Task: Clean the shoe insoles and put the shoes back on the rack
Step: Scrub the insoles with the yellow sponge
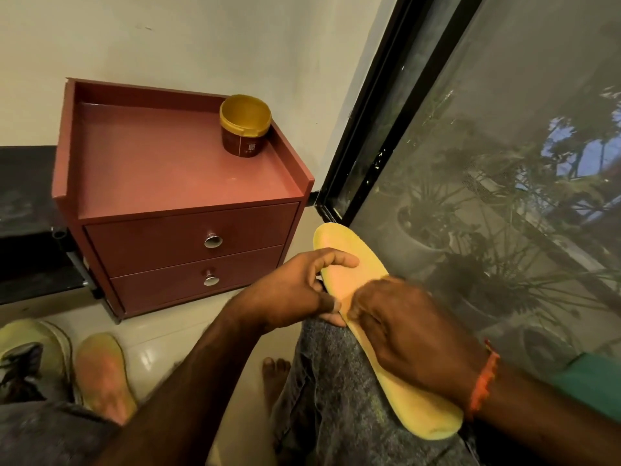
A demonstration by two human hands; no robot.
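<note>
Maroon two-drawer cabinet [174, 210] stands by the wall, round jar [244, 126] on top. Yellow foam insole [366, 277], long and flat, lies along the denim-clad knee [336, 391]. Left hand [295, 294] pinches its edge at mid-length; right hand [413, 327] presses down on it, fingers curled over the edge. Second insole [104, 375] lies on the floor beside a shoe [30, 358]

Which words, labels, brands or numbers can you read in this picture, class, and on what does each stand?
None can be read.
The brown tub on the red cabinet bears a label with a small square code and print, too small and blurred to read.
The yellow insole shows no print.
</note>
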